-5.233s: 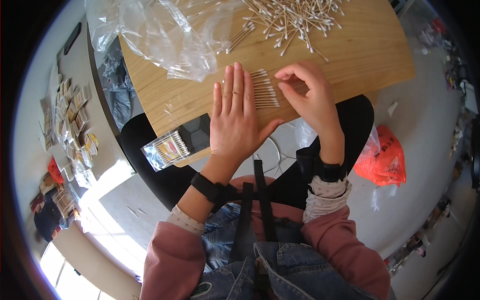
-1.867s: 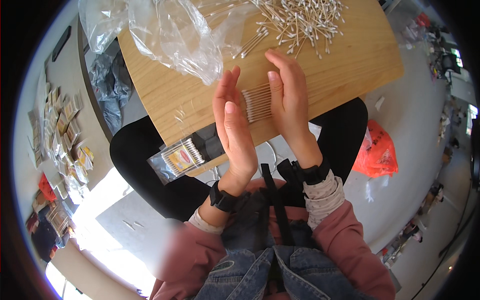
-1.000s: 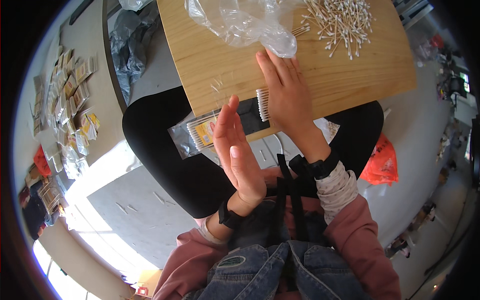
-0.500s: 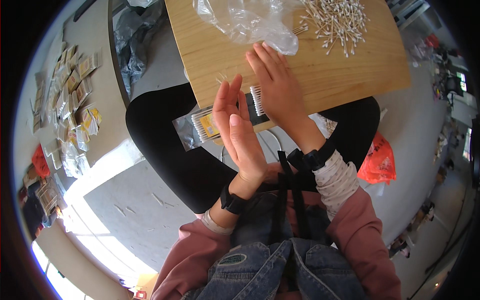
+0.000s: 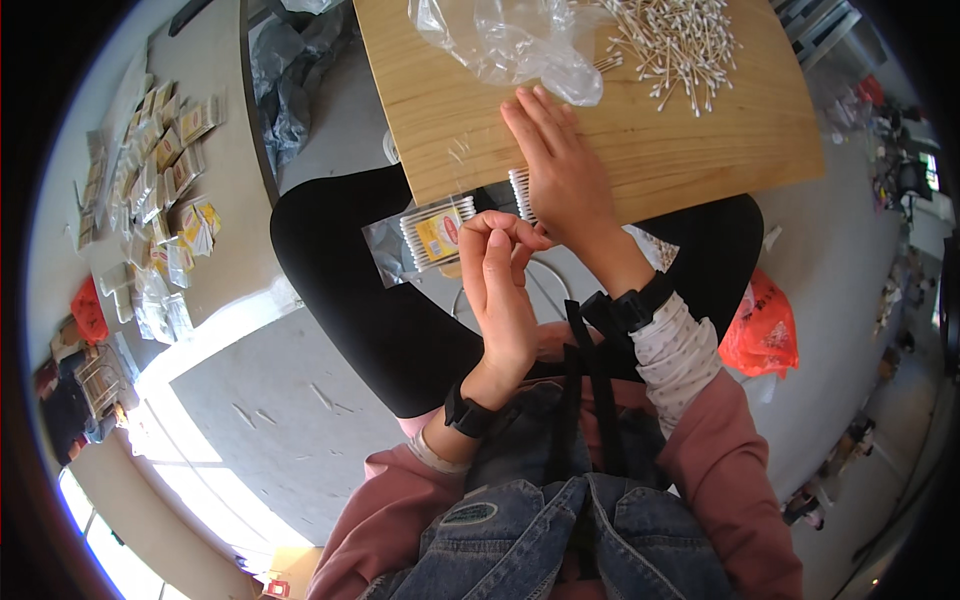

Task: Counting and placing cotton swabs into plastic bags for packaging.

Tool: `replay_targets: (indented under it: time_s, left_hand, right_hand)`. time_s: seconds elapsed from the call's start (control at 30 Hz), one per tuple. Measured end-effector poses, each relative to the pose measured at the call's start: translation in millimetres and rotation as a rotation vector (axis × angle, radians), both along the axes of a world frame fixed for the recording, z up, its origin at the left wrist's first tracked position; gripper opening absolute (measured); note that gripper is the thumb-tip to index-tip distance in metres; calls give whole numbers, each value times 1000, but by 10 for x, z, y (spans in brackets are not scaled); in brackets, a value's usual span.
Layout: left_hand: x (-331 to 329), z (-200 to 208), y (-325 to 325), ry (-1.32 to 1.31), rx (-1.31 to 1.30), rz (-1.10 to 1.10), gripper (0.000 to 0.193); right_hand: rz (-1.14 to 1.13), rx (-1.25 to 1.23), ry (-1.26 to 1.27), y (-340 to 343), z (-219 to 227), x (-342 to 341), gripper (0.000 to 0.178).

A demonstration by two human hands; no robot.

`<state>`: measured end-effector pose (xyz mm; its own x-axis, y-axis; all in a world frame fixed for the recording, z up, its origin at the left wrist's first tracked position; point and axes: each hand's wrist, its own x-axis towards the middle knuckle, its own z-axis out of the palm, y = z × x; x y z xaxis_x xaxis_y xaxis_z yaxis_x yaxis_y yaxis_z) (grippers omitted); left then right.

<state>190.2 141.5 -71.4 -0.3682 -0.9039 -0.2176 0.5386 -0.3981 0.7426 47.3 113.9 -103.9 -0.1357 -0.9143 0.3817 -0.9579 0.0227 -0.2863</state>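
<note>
My right hand (image 5: 560, 175) lies flat, fingers stretched out, on a small row of cotton swabs (image 5: 519, 193) at the near edge of the wooden board (image 5: 690, 150) that rests across my legs. It presses them down and does not grip them. My left hand (image 5: 497, 285) is lifted in front of me with the fingertips curled together near the thumb; I cannot tell if something thin is between them.

To do this well, I think the pressing hand should keep the swabs side by side, with their ends in one line, and the pressure should be light so that no stick rolls off the edge. The left hand should come from the side and close on the whole row together, not on single sticks.

The swabs are thin pale sticks with white tips. Only a short part of the row shows beside my palm. A filled clear packet of swabs (image 5: 432, 232) lies just left, on my lap. A loose heap of swabs (image 5: 675, 45) and a crumpled clear plastic bag (image 5: 510, 45) are at the far side of the board.
</note>
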Motion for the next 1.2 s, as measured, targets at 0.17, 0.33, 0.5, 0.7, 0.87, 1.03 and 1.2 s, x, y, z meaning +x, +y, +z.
replay_targets:
  time_s: [0.17, 0.33, 0.5, 0.7, 0.87, 1.03, 1.2]
  left_hand:
    - [86, 137, -128, -236, -164, 67, 24]
    - [138, 207, -328, -134, -184, 257, 29]
    - [532, 182, -834, -892, -562, 236, 21]
    - [500, -227, -905, -1526, -664, 21, 41]
    - [449, -263, -936, -1463, -541, -24, 46]
    - [465, -312, -936, -1301, -461, -26, 46]
    - [458, -306, -931, -1226, -422, -18, 45]
  right_hand:
    - [-5, 22, -4, 0, 1, 27, 52]
    - [-1, 36, -23, 6, -13, 0, 51]
    - [4, 35, -24, 0, -5, 11, 51]
    - [24, 27, -16, -14, 9, 153, 50]
    - [15, 32, -32, -50, -8, 284, 51]
    - [17, 42, -88, -64, -5, 337, 57]
    - [53, 58, -29, -88, 7, 399, 52]
